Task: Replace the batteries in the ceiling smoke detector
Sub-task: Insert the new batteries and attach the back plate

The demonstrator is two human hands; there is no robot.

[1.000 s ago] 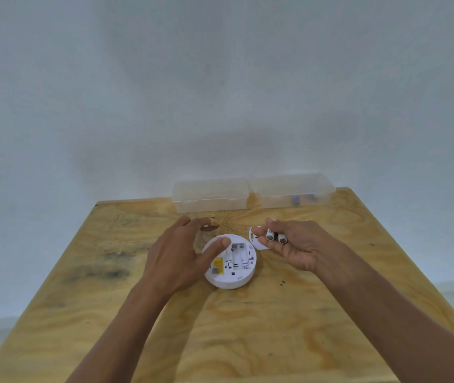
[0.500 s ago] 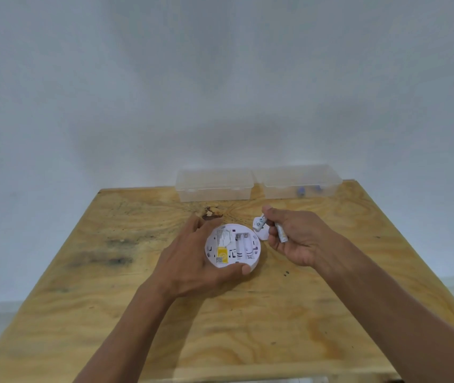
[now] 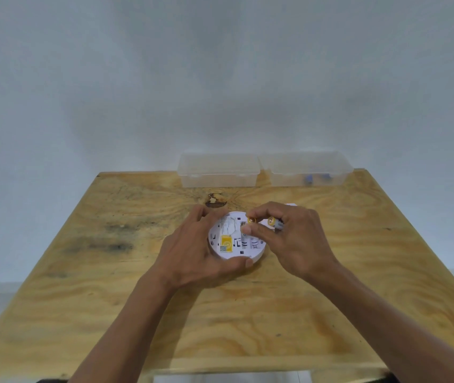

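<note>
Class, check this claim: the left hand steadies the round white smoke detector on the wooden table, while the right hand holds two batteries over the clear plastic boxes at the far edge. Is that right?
Not quite. The head view shows the right hand holding its two batteries over the smoke detector, not over the plastic boxes, which stand apart at the far edge. The left hand does steady the detector on the table.

No text can be read. The smoke detector lying open on the table carries a yellow label with a small square code at its near left, and fine printed lines on a white patch at its far left, all too small and blurred to make out.
</note>
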